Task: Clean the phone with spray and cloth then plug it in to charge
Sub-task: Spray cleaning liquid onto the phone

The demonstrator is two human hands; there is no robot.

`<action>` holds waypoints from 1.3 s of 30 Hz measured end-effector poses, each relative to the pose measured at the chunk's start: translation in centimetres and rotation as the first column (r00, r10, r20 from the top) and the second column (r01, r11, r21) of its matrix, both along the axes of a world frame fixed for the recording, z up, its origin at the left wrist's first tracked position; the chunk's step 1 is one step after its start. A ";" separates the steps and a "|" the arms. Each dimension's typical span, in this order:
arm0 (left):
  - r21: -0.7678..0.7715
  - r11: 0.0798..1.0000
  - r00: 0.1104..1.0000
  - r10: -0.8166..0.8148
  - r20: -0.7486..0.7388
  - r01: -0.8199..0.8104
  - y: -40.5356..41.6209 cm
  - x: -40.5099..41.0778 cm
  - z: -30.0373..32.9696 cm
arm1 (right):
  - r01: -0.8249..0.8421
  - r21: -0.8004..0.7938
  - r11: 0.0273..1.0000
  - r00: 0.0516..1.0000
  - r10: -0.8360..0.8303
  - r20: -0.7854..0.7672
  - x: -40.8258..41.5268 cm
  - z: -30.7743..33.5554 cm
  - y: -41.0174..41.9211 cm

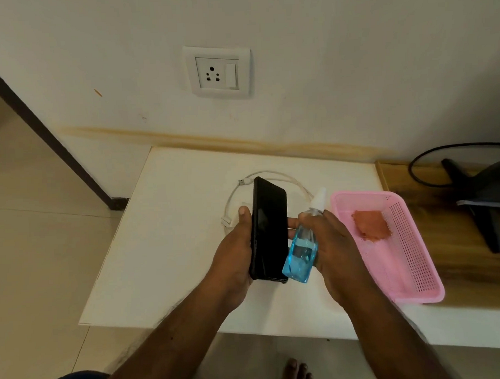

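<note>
Now my left hand (234, 247) grips the black phone (269, 228), and my right hand (331, 243) grips the blue spray bottle (301, 251) just right of it.

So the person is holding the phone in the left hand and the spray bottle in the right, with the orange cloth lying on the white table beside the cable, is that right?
Nearly. The head view shows the orange cloth inside the pink basket, not on the white table. The left hand does hold the phone, the right hand the spray bottle.
</note>
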State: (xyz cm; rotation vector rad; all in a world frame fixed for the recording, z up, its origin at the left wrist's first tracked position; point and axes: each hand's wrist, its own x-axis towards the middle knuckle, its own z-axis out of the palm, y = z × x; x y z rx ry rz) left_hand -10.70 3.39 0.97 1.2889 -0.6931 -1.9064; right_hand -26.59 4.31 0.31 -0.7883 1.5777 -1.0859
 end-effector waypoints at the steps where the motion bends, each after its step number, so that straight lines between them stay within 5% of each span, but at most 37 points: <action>1: 0.018 0.999 0.999 -0.042 -0.025 0.043 -0.1 0.1 0.1 | 0.014 -0.023 1.000 1.000 -0.014 -0.011 0.2 0.3 0.1; 8: 0.038 0.982 0.966 -0.176 -0.190 0.186 -0.1 0.8 0.0 | -0.044 -0.136 0.990 0.996 0.033 -0.089 1.4 2.4 1.0; 17: 0.003 0.998 0.976 -0.060 -0.208 0.062 -0.9 1.9 0.4 | -0.047 -0.300 0.953 0.963 -0.036 -0.267 1.4 4.1 1.0; 24: -0.016 1.000 0.978 -0.013 -0.206 0.010 -2.0 3.6 0.9 | -0.056 -0.458 0.887 0.969 -0.063 -0.241 0.3 4.5 0.8; 31: -0.018 0.999 0.995 -0.042 -0.089 0.040 -1.9 3.5 1.3 | -0.131 -0.429 0.894 0.955 -0.003 -0.297 0.0 3.3 0.7; 39: -0.032 0.994 0.974 -0.112 -0.199 0.108 -1.6 3.5 1.6 | -0.147 -0.413 0.899 0.900 -0.052 -0.434 0.1 3.3 0.7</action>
